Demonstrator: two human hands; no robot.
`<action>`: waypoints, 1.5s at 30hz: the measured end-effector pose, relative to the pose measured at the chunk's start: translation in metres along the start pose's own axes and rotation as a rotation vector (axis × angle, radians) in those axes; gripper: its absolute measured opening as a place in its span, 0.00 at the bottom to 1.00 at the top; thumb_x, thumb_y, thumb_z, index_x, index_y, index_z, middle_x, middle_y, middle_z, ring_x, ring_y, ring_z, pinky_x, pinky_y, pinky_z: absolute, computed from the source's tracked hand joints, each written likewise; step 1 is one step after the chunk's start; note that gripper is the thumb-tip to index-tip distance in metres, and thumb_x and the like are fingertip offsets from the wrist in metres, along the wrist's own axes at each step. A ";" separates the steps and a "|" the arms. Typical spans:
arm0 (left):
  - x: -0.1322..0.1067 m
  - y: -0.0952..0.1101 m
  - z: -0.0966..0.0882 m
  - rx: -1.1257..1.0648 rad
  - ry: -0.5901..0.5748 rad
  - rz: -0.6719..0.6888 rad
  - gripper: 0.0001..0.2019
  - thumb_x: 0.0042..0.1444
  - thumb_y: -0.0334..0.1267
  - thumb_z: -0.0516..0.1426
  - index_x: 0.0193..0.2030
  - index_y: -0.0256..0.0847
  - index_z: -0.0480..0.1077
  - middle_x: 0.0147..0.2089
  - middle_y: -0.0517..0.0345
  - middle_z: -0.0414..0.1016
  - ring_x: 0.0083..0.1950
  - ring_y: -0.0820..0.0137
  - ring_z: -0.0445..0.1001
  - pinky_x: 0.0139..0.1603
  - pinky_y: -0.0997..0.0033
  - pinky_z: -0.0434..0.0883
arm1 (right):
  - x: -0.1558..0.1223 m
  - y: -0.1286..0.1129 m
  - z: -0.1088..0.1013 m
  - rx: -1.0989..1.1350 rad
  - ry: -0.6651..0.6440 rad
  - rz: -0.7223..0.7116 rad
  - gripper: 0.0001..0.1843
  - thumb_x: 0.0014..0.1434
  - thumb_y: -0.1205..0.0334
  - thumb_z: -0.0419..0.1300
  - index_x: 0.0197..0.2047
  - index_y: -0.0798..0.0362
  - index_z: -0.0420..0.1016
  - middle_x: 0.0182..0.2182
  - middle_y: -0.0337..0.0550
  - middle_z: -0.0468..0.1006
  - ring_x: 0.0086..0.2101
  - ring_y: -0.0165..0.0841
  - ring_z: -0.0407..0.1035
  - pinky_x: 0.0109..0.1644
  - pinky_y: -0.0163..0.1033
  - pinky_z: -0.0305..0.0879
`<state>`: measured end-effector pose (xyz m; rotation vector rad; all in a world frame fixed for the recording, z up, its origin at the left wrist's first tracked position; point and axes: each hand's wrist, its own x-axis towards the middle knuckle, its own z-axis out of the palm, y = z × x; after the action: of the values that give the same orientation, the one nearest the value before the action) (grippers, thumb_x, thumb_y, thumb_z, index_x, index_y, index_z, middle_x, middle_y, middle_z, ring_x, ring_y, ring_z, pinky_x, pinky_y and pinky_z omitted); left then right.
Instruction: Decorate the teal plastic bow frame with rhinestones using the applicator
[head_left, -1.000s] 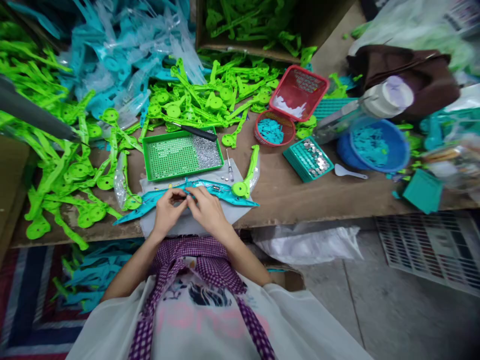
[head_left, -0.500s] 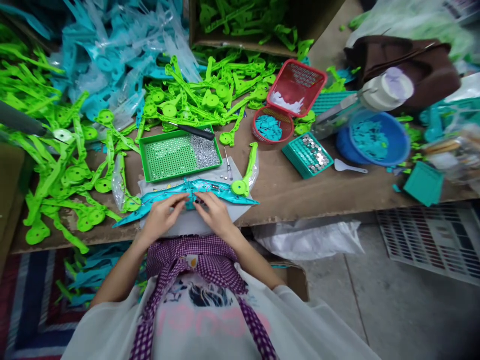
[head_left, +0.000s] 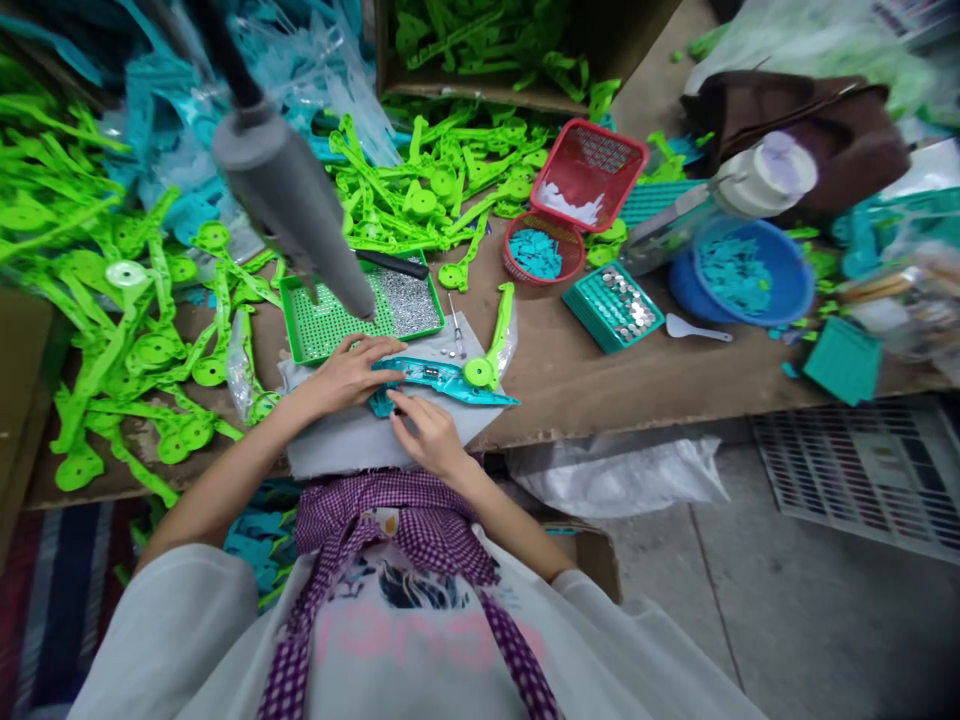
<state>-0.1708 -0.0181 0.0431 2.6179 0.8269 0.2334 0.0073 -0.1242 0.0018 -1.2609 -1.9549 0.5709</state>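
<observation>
A long, translucent blue plastic shell (head_left: 454,383) lies on a pale grey cloth (head_left: 330,448) at the near edge of the brown worktop (head_left: 585,405), its pointed end to the right and a small dark part set inside it. The left hand (head_left: 360,370) bends over the left end of the shell, hiding that portion; whether its grip is clamped there cannot be told. The right hand (head_left: 429,432) comes in from the near side with its fingertips at the shell's near edge, close to the left hand; whether its grip is closed on anything cannot be told either.

A bright green plastic lever with a round end (head_left: 480,370) stands at the shell's far right edge. Just left of it lies a slim screwdriver with a clear handle (head_left: 459,340). On the far side of the hands is a shallow green plastic tray (head_left: 291,335) with silver screws (head_left: 411,300) heaped in its right part and a black-handled tool (head_left: 405,265) across its far side. A thick grey cylindrical tool (head_left: 292,190) slants over the tray, lower end toward the hands.
</observation>
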 end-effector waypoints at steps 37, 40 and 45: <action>-0.046 0.016 0.054 0.335 0.617 -0.050 0.04 0.61 0.35 0.59 0.41 0.43 0.76 0.39 0.52 0.80 0.37 0.67 0.78 0.36 0.66 0.70 | 0.196 0.005 -0.026 -0.063 -1.177 -0.297 0.09 0.60 0.70 0.58 0.41 0.56 0.79 0.35 0.41 0.81 0.34 0.28 0.69 0.38 0.34 0.60; -0.043 0.018 0.048 0.381 0.552 0.028 0.05 0.62 0.33 0.58 0.42 0.41 0.75 0.46 0.49 0.80 0.45 0.64 0.79 0.44 0.63 0.72 | 0.211 0.008 -0.007 0.061 -1.342 -0.225 0.09 0.58 0.72 0.58 0.40 0.57 0.79 0.28 0.36 0.79 0.28 0.25 0.69 0.34 0.31 0.60; -0.034 0.026 0.036 0.390 0.365 0.053 0.09 0.65 0.28 0.52 0.44 0.37 0.74 0.53 0.45 0.78 0.52 0.62 0.76 0.51 0.61 0.71 | 0.211 0.011 0.004 0.148 -1.400 -0.069 0.08 0.57 0.73 0.59 0.38 0.59 0.79 0.22 0.33 0.76 0.24 0.25 0.68 0.32 0.31 0.61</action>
<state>-0.1751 -0.0688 0.0194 3.0138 1.0074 0.6380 -0.0428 0.0721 0.0632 -0.6427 -2.8791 1.8557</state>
